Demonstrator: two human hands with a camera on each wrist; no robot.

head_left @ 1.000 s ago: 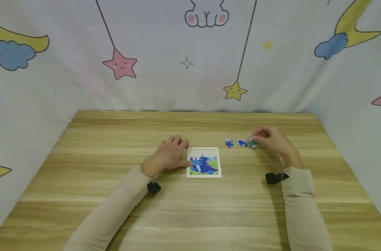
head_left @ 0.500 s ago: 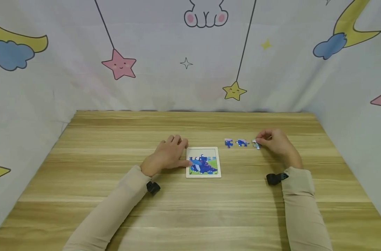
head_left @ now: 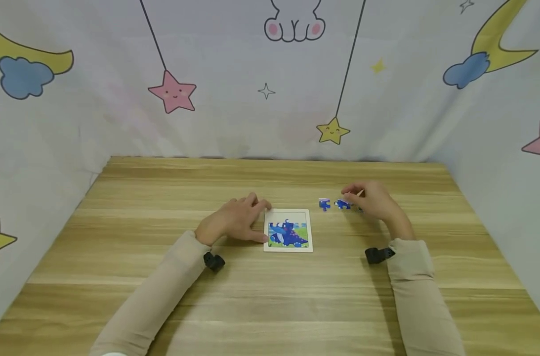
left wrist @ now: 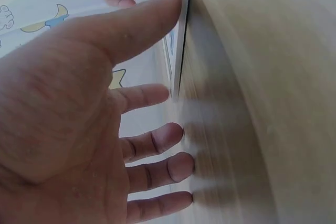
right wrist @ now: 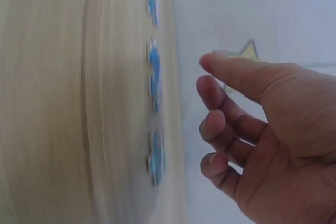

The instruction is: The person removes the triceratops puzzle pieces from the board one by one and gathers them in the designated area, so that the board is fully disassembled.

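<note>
A white-framed puzzle board [head_left: 288,251] lies on the table, its lower part filled with a blue dinosaur picture and its upper strip bare. My left hand [head_left: 234,220] rests at the board's left side, thumb and index finger touching the frame, fingers spread. Three loose pieces lie right of the board: a left one [head_left: 324,203], a middle one [head_left: 342,203] and a right one [right wrist: 156,158], partly hidden by my hand in the head view. Above them hovers my right hand [head_left: 374,200], fingers loosely bent and holding nothing in the right wrist view [right wrist: 283,124].
The wooden table [head_left: 270,301] reaches back to a white curtain [head_left: 234,123] printed with stars, moons and clouds. Black wrist cameras sit on the left wrist [head_left: 214,261] and the right wrist [head_left: 379,255].
My right hand has let go of the right piece and moved left over the middle one. The left thumb has slid back off the picture to the board's edge.
</note>
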